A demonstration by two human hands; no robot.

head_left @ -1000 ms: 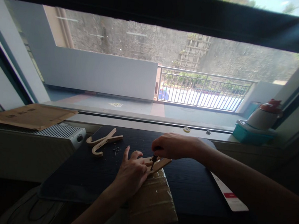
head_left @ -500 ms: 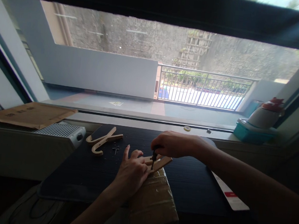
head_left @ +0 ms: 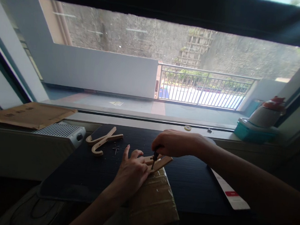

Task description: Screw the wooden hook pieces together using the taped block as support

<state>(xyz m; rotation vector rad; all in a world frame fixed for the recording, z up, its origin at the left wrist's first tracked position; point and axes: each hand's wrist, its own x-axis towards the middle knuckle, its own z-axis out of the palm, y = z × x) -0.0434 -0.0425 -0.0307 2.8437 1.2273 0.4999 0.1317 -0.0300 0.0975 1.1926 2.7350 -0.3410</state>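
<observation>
My right hand (head_left: 173,143) is closed around the dark handle of a screwdriver (head_left: 155,156), held nearly upright. Its tip meets a light wooden piece (head_left: 164,163) that rests across the end of a taped cardboard box (head_left: 156,201). From the left, my left hand (head_left: 131,171) presses and grips that wooden piece, with some fingers raised; its fingertips on the piece are partly hidden. Whatever sits right under the screwdriver tip is too small to make out. Further left lie two crossed wooden hook-ended pieces (head_left: 105,140) and a few small screws (head_left: 116,149).
A dark table (head_left: 79,180) stands under a wide window. A flat white and red package (head_left: 229,193) lies at its right. A radiator (head_left: 65,131) with a brown envelope (head_left: 30,113) on it is at left. A teal box (head_left: 254,132) and a tape roll (head_left: 187,128) are on the sill.
Almost nothing differs. My right hand and wrist sit very slightly higher, while the screwdriver stays on the wooden piece and my left hand keeps its place.
</observation>
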